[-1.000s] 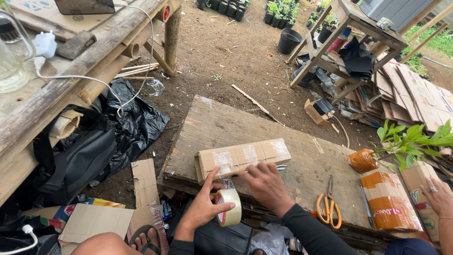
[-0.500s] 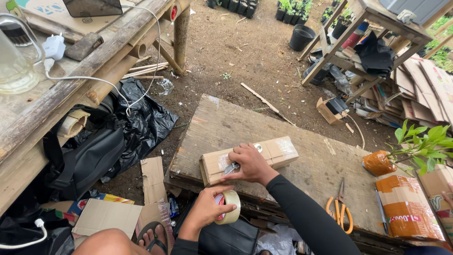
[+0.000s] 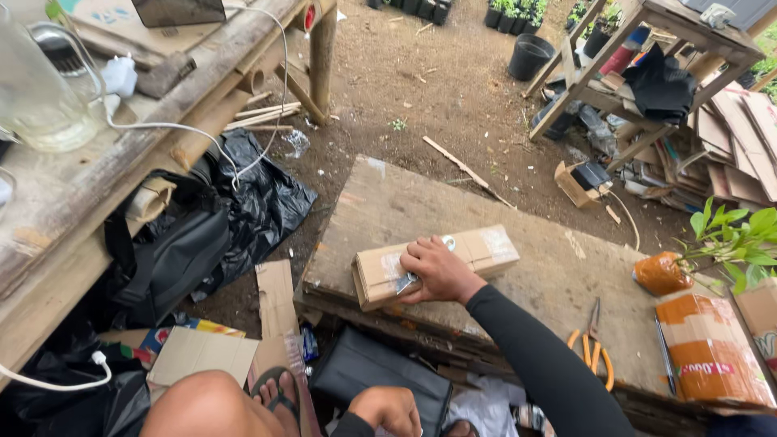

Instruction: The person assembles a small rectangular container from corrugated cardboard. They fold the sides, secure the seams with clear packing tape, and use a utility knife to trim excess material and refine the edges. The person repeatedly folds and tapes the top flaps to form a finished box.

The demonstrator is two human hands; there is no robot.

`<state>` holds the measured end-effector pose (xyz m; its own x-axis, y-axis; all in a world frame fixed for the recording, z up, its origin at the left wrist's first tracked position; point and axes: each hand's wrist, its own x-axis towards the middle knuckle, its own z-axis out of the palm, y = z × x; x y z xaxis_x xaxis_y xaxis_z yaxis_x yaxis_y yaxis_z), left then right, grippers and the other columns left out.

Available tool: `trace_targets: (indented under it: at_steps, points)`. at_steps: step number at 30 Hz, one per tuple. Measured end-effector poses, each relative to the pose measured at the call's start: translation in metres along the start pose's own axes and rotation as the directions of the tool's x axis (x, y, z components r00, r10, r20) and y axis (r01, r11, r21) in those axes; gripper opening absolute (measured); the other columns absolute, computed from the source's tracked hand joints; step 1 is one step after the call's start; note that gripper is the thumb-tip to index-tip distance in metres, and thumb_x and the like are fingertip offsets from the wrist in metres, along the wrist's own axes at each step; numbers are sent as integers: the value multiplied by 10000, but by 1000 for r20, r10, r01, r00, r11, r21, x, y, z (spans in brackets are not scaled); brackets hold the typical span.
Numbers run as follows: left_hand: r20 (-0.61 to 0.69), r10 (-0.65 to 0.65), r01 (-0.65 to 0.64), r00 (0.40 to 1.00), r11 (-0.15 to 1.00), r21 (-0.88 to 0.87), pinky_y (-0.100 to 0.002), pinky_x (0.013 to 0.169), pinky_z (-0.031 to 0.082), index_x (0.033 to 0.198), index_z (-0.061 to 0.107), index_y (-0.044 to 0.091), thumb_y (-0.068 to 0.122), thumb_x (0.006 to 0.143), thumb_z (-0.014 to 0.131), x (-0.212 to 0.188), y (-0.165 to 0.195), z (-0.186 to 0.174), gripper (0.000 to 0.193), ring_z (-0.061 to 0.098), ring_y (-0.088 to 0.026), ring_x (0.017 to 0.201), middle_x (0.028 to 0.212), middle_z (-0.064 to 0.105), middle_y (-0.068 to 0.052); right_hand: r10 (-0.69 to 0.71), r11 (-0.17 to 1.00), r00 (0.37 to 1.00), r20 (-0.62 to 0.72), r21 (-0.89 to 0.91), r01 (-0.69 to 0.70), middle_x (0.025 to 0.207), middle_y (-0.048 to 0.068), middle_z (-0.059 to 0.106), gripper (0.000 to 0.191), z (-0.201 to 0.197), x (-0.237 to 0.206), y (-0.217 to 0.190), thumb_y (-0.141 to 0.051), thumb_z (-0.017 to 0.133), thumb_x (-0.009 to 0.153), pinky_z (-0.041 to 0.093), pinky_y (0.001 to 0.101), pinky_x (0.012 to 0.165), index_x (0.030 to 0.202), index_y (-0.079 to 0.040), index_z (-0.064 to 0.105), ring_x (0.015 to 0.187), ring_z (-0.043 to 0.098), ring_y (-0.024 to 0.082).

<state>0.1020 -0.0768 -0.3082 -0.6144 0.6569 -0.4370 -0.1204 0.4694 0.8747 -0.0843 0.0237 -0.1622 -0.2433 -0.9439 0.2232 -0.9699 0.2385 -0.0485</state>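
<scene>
A long cardboard box sealed with clear tape lies on a wooden board on the ground. My right hand rests on top of the box near its left end, closed around a small silvery metal tool whose tip sticks out toward the box's left edge. My left hand is low at the bottom of the view, below the board's near edge, over a black pouch. Its fingers are curled, and what they hold, if anything, is hidden.
Orange-handled scissors, a plant with an orange-wrapped root ball and a taped parcel sit on the board's right. A wooden bench with a glass jar stands left, a black bag under it. Cardboard scraps lie nearby.
My right hand has moved left along the box top to its left end. My left hand, which held a tape roll beside the board, has dropped below the board edge; the roll is out of sight.
</scene>
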Motion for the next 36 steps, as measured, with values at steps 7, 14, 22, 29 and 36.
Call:
trace_targets:
  at_steps: [7,14,22,29,36]
  points:
    - [-110,148,-102,983,934,343,-365,979,499,1397,614,108,94,719,831,-2,10,3,712,651,-322,1197,1299,684,-172,351,931,936,4,-109,-348,969,96,592,768,-7,5,-35,-690,865,576,399,497,880,969,-76,624,989,551,310]
    - [-505,288,-489,813,809,-326,-350,1036,527,1642,256,178,154,672,904,-15,74,-9,1167,636,-245,1206,1391,608,-127,744,593,668,-5,465,-657,776,52,569,592,-42,-91,-39,-589,813,772,458,342,660,865,-45,599,739,554,180]
    - [-838,476,-665,266,720,198,-455,1094,470,1573,187,104,263,625,1005,24,121,-16,1262,483,-349,1406,1646,270,-197,739,45,566,365,811,-583,648,-39,400,504,-45,-203,-38,-269,827,810,318,323,504,738,-104,356,571,384,116]
    - [-985,166,29,45,985,168,-525,1178,256,1583,170,104,446,505,1004,-29,64,-69,1405,249,-317,1443,1615,235,-167,874,485,485,-17,2,-874,761,138,697,212,-30,-273,4,-303,729,854,508,514,660,951,-138,637,774,677,370]
    - [-960,161,-234,227,966,107,-504,1158,293,1617,-14,99,316,505,985,-17,23,-97,1510,318,-364,1462,1624,256,-171,935,353,343,86,-190,-916,903,115,722,264,-15,-289,24,-343,701,873,546,513,764,1055,-165,635,886,700,352]
